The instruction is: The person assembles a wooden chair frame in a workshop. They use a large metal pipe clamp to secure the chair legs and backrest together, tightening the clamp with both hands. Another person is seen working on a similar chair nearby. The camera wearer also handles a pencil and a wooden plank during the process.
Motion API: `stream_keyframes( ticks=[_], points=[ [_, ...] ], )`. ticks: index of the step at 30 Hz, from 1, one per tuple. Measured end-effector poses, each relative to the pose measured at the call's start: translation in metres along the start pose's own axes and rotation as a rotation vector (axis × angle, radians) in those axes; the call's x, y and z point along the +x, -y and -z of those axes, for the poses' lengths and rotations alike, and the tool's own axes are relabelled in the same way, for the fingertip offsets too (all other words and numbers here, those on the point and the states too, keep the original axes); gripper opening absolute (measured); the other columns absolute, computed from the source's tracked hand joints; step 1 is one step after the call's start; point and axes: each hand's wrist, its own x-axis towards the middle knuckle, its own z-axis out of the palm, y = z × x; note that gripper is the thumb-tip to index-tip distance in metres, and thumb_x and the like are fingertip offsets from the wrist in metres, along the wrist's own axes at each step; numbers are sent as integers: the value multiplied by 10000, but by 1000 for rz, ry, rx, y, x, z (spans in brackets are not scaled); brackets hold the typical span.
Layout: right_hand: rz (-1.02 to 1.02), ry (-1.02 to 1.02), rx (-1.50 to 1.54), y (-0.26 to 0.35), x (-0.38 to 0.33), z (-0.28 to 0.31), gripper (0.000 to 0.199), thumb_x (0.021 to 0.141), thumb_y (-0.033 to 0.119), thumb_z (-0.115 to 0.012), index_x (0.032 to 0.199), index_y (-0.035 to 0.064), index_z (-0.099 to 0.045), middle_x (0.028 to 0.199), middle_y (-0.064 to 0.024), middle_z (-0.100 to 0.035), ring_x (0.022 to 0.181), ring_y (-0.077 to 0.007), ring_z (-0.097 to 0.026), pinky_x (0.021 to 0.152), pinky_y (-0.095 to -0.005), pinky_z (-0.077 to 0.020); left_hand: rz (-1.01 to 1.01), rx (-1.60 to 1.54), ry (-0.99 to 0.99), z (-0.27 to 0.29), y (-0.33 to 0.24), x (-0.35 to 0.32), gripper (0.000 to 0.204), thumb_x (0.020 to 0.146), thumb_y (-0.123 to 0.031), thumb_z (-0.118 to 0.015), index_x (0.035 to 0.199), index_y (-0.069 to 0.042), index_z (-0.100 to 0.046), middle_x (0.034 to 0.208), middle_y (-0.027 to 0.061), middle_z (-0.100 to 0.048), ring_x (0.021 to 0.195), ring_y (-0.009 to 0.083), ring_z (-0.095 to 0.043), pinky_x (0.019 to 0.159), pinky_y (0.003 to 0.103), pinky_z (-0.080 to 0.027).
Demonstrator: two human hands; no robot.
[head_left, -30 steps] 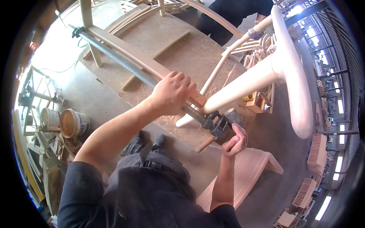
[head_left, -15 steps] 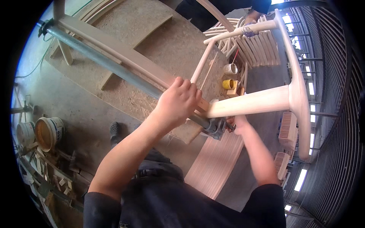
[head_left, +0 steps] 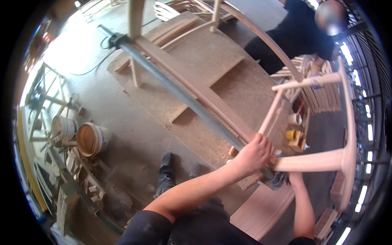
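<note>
While the left hand [head_left: 255, 154] clenches the grey pipe clamp [head_left: 179, 93], the right hand [head_left: 295, 178] stays mostly hidden.
Long and round, the clamp runs diagonally across the bench [head_left: 216, 61], its near end beside a pale wooden chair frame [head_left: 345, 122]; the right hand's grip cannot be told.

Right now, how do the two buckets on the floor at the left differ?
The brown-lined bucket is tipped so its open mouth faces the camera, showing a brownish inside; the pale bucket shows mainly its whitish side, its inside hidden. The brown-lined bucket lies nearer the workbench; the pale one nearer the scrap wood. Both sit side by side on the dusty floor.
</note>
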Motion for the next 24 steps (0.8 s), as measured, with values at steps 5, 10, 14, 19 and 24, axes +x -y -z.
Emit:
stream_keyframes(
  ticks=[5,10,14,19,24],
  points=[
    [-435,755,-149,-26,59,20,232,1039,276,-474,1114,108,-617,687,-44,-573,465,-145,-513,390,-288,-398,0,-121,28,3,-6,3,239,782,-224,-606,952,-57,-615,872,39,-576,888,229,-553,860,351,-408],
    [-300,606,241,-37,53,11,210,991,244,-505,852,131,-615,612,5,-538,456,-117,-514,386,-278,-386,38,-73,167,10,-6,6,251,765,-204,-621,967,-56,-604,930,63,-606,939,246,-570,885,361,-414],
    [53,303,807,-86,52,-10,342,1005,330,-567,1158,30,-629,969,-77,-646,806,-168,-649,626,-306,-557,31,-91,198,12,-8,8,284,714,-192,-669,965,-73,-607,953,70,-618,967,252,-583,902,361,-428],
    [992,-277,374,-104,1,-52,465,1009,396,-602,1250,0,-565,1275,-182,-594,1201,-297,-580,1052,-431,-446,48,-95,304,20,-13,14,382,640,-177,-745,984,-73,-615,968,71,-623,993,260,-588,912,366,-446],
    [979,-528,684,-100,11,-107,472,1050,434,-502,1241,3,-479,1274,-205,-573,1177,-328,-566,1070,-454,-413,37,-78,358,17,-16,16,375,662,-182,-751,995,-75,-616,984,74,-625,1009,263,-588,928,375,-445]
  ],
)
